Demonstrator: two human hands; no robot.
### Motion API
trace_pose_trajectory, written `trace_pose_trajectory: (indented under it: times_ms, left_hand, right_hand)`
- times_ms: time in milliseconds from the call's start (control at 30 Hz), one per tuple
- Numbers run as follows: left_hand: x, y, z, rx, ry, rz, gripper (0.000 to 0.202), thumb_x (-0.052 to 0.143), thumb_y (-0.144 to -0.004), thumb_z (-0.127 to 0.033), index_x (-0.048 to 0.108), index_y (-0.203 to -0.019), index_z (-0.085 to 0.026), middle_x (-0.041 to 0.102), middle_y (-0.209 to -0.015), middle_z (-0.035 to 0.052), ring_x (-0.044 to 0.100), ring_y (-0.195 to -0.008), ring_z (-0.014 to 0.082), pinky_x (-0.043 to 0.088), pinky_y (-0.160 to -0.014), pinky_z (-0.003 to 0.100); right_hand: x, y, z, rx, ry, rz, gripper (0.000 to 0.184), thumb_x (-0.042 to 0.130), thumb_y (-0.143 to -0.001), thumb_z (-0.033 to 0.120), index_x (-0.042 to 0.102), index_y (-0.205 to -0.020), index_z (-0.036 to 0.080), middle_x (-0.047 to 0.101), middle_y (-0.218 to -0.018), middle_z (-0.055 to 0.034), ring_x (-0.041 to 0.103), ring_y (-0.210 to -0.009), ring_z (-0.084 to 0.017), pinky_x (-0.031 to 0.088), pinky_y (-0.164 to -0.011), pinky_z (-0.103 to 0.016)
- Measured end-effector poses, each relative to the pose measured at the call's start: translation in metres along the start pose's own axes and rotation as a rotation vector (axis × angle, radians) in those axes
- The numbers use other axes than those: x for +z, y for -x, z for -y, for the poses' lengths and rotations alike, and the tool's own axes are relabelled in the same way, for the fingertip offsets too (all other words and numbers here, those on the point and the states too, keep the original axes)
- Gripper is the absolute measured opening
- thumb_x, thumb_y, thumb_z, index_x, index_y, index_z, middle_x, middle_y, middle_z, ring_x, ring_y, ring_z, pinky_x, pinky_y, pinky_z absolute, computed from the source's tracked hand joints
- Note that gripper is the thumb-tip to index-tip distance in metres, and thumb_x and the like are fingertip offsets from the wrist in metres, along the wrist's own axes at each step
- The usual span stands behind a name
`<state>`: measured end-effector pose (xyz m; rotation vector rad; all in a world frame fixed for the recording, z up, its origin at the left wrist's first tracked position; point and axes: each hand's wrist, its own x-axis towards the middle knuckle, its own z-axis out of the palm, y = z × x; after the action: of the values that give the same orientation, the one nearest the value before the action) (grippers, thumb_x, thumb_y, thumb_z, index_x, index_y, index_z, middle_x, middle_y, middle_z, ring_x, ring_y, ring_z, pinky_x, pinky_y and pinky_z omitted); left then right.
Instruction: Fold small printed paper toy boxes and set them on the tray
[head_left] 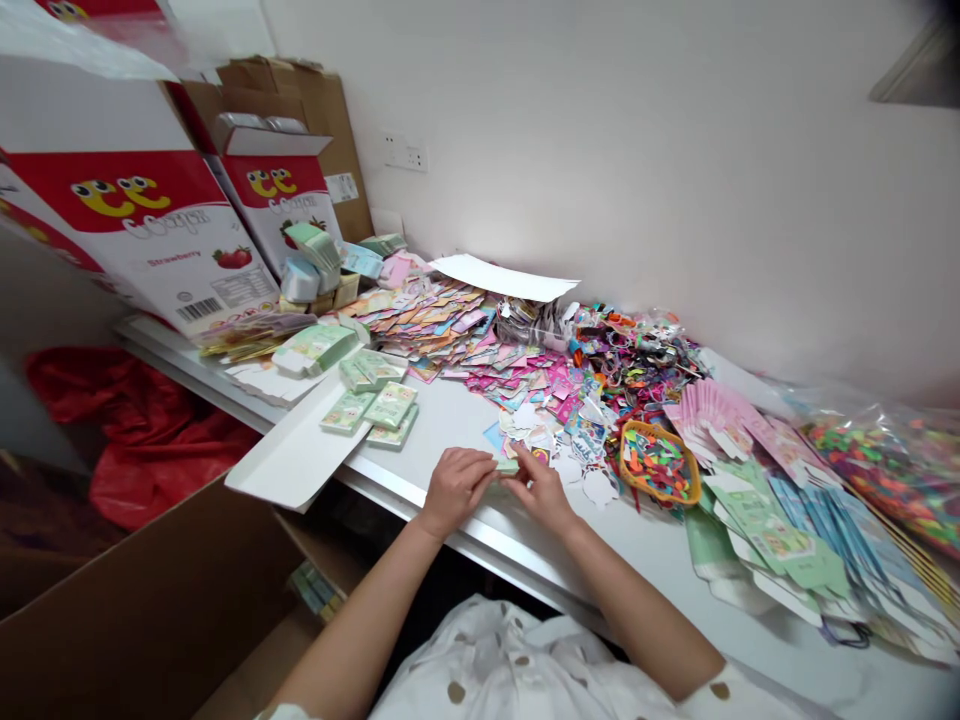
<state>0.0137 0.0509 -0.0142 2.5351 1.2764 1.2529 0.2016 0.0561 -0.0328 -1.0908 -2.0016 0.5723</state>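
Near the table's front edge, my left hand [457, 490] and my right hand [541, 488] meet over a small pale green box [507, 466]. Fingers of both hands are closed on its two ends and cover most of it. Left of my hands, several green printed boxes [391, 405] lie partly stacked, some resting on a long white cardboard tray [300, 450]. Just beyond my fingers lie white cut-out cards [529, 425] and heaped pink packets [551, 382]. A yellow basket [696, 490] of small bright pieces stands to the right of my right hand.
Flat green cartons [787, 540] and blue ones [814, 510] fan out at the right, near a clear bag of colourful pieces [885, 460]. Large strawberry-printed boxes [202, 270] stand at the back left. An open brown carton [172, 590] sits below the table, beside red plastic [142, 430].
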Motion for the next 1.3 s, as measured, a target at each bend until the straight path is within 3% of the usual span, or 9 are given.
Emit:
trace_pose_trajectory:
  times_ms: [133, 433, 533, 733, 933, 1033, 1133, 1233, 1300]
  left_hand:
    - [-0.009, -0.019, -0.005, 0.036, -0.08, 0.127, 0.02, 0.049, -0.087, -0.032, 0.066, -0.086, -0.021, 0.067, -0.084, 0.0053, 0.058, -0.083, 0.0171, 0.039, -0.078, 0.034]
    - [-0.012, -0.033, -0.002, 0.156, -0.126, 0.293, 0.025, 0.041, -0.091, -0.028, 0.064, -0.083, -0.02, 0.064, -0.076, 0.0037, 0.054, -0.077, 0.0155, 0.035, -0.071, 0.031]
    - [-0.008, -0.023, 0.0, 0.168, -0.126, 0.243, 0.024, 0.041, -0.091, -0.027, 0.064, -0.094, -0.021, 0.066, -0.085, 0.0053, 0.056, -0.083, 0.0165, 0.036, -0.076, 0.032]
    - [-0.007, -0.011, -0.001, 0.163, -0.134, 0.17, 0.024, 0.046, -0.089, -0.026, 0.062, -0.106, -0.023, 0.067, -0.099, 0.0068, 0.056, -0.088, 0.0183, 0.039, -0.079, 0.035]
    - [-0.001, -0.005, -0.003, 0.164, -0.116, 0.057, 0.02, 0.049, -0.087, -0.021, 0.063, -0.101, -0.023, 0.067, -0.099, 0.0039, 0.055, -0.09, 0.0176, 0.039, -0.08, 0.034]
    - [0.004, -0.001, -0.003, 0.121, -0.1, 0.006, 0.022, 0.051, -0.085, -0.02, 0.062, -0.104, -0.024, 0.066, -0.101, 0.0045, 0.054, -0.095, 0.0191, 0.04, -0.083, 0.035]
    - [0.006, 0.001, -0.004, 0.075, -0.06, 0.025, 0.023, 0.054, -0.084, -0.024, 0.06, -0.106, -0.024, 0.064, -0.103, 0.0059, 0.054, -0.1, 0.0211, 0.04, -0.087, 0.037]
    - [0.011, 0.006, -0.009, -0.074, -0.012, -0.016, 0.033, 0.056, -0.083, -0.031, 0.054, -0.115, -0.022, 0.055, -0.115, 0.011, 0.049, -0.111, 0.0249, 0.04, -0.093, 0.041]
    - [0.019, 0.012, -0.016, -0.25, 0.034, -0.072, 0.055, 0.055, -0.083, -0.036, 0.037, -0.131, -0.019, 0.044, -0.127, 0.0162, 0.041, -0.121, 0.0279, 0.039, -0.097, 0.044]
  right_hand:
    - [0.001, 0.001, -0.001, 0.125, -0.021, 0.028, 0.038, 0.056, -0.082, 0.028, 0.057, -0.118, 0.019, 0.063, -0.078, -0.0049, 0.056, -0.064, -0.016, 0.049, -0.066, -0.03]
    - [-0.005, -0.004, -0.004, 0.084, 0.0, 0.065, 0.035, 0.056, -0.082, 0.026, 0.058, -0.116, 0.019, 0.063, -0.077, -0.0042, 0.056, -0.067, -0.016, 0.049, -0.068, -0.03]
    - [-0.003, -0.001, -0.005, 0.043, 0.032, 0.035, 0.04, 0.056, -0.082, 0.026, 0.055, -0.122, 0.02, 0.065, -0.084, -0.006, 0.059, -0.069, -0.017, 0.051, -0.068, -0.032]
    - [0.005, 0.008, -0.002, -0.151, 0.189, -0.076, 0.039, 0.046, -0.089, 0.023, 0.051, -0.128, 0.023, 0.058, -0.119, -0.011, 0.055, -0.112, -0.021, 0.048, -0.093, -0.035]
    - [0.002, 0.01, 0.003, -0.14, 0.236, -0.076, 0.033, 0.045, -0.09, 0.023, 0.059, -0.119, 0.022, 0.057, -0.123, -0.0126, 0.06, -0.103, -0.021, 0.051, -0.086, -0.033]
    - [0.001, 0.01, 0.004, -0.052, 0.152, -0.054, 0.033, 0.046, -0.088, 0.023, 0.058, -0.12, 0.023, 0.06, -0.117, -0.0108, 0.061, -0.097, -0.02, 0.051, -0.083, -0.032]
    - [0.004, 0.01, 0.003, 0.144, -0.01, -0.031, 0.041, 0.056, -0.081, 0.023, 0.052, -0.122, 0.021, 0.064, -0.104, -0.0083, 0.061, -0.069, -0.014, 0.051, -0.067, -0.028]
    - [0.009, 0.007, 0.004, 0.252, -0.089, 0.038, 0.02, 0.056, -0.077, 0.023, 0.061, -0.096, 0.018, 0.062, -0.073, -0.0009, 0.052, -0.056, -0.012, 0.045, -0.057, -0.024]
    - [0.012, 0.002, 0.007, 0.318, -0.173, 0.023, 0.011, 0.054, -0.079, 0.028, 0.059, -0.08, 0.018, 0.057, -0.062, 0.0013, 0.05, -0.056, -0.012, 0.042, -0.054, -0.023]
